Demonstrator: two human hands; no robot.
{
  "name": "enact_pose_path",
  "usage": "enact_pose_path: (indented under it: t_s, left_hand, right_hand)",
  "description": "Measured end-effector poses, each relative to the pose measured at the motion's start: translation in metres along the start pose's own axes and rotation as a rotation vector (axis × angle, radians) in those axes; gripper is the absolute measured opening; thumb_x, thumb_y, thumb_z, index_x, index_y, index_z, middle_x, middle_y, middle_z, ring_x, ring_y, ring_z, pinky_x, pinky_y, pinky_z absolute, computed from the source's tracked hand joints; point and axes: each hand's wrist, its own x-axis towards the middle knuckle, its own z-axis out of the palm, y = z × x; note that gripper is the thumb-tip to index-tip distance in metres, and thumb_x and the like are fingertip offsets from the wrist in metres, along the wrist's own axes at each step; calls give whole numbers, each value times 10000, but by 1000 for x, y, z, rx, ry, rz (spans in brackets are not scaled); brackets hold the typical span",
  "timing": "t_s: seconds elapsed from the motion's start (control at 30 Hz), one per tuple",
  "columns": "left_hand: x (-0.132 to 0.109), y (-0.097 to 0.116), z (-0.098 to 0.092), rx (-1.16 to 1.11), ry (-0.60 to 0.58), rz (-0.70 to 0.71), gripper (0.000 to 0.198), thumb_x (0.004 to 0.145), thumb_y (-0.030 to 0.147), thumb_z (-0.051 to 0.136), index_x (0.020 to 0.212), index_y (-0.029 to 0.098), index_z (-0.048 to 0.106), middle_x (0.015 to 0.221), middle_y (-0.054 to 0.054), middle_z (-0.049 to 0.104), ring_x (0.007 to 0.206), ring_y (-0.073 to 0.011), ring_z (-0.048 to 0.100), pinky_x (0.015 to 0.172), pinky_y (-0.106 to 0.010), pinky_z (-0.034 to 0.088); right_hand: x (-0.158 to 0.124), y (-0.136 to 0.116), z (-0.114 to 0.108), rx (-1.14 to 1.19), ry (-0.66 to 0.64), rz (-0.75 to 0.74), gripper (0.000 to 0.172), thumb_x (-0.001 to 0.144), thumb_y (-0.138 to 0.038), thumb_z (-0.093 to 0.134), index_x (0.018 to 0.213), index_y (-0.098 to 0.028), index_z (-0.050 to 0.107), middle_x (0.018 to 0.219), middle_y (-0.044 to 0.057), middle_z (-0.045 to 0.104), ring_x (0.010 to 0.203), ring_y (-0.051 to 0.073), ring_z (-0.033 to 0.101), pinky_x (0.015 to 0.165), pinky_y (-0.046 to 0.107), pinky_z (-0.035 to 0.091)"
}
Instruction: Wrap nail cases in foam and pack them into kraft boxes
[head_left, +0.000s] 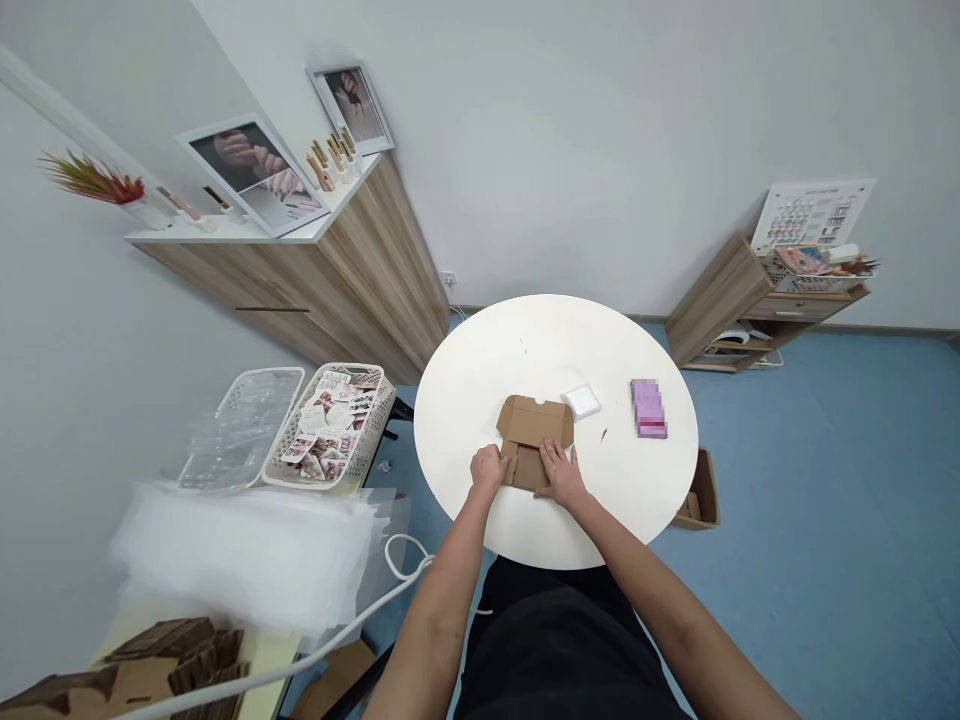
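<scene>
A flat brown cardboard box blank lies partly folded at the near side of the round white table. My left hand grips its near left edge. My right hand lies on the near flap, with the fingers pressing down on the cardboard. Just beyond the blank sits a small white square pad. Farther right stands a pink-purple rectangular box, blurred in the picture. Part of the blank is hidden under my hands.
At the left, a wire basket of printed cards sits beside a transparent plastic tray. Soft white sheets and stacked flat cardboard lie nearer. A cardboard box stands on the blue floor at right. A white cable crosses my left arm's side.
</scene>
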Motion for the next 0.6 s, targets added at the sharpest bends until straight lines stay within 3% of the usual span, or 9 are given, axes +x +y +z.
enact_pose_path:
  t_s: [0.13,0.3,0.4,0.5,0.6]
  left_hand:
    - [4,1,4,66,8,31,68,838,182,564,849,181,631,912,-95,687,897,-241,650,696,-296,428]
    - [-5,-7,13,96,41,137,175,859,128,495,990,192,592,1006,-87,648,928,-221,631,756,-306,446]
    - [-11,-17,13,86,73,197,231,889,207,489,1110,201,559,1073,-91,625,969,-229,613,797,-332,466]
    - [-14,-29,10,85,197,414,579,860,449,572,1359,198,418,1333,-154,518,1216,-307,504,978,-445,417]
    - [-10,-34,10,141,191,717,916,802,629,581,1512,206,187,1544,-171,306,1432,-358,244,1145,-564,180]
  right_hand:
    - [0,-1,-3,23,-13,-7,1139,643,-485,803,1542,-204,162,1600,143,178,1471,338,125,1170,551,57]
    - [3,1,0,68,-27,-16,1194,594,-420,852,1541,-172,169,1602,156,160,1472,347,120,1170,497,171]
    - [11,5,0,99,-34,-73,1231,564,-394,873,1539,-132,170,1599,179,152,1474,350,109,1169,447,211]
    - [23,10,-6,98,-64,-149,1250,547,-382,881,1539,-118,167,1597,184,155,1476,348,97,1175,429,215]
    - [35,12,-18,71,-101,-200,1259,537,-373,886,1538,-117,168,1594,188,162,1477,345,98,1179,437,200]
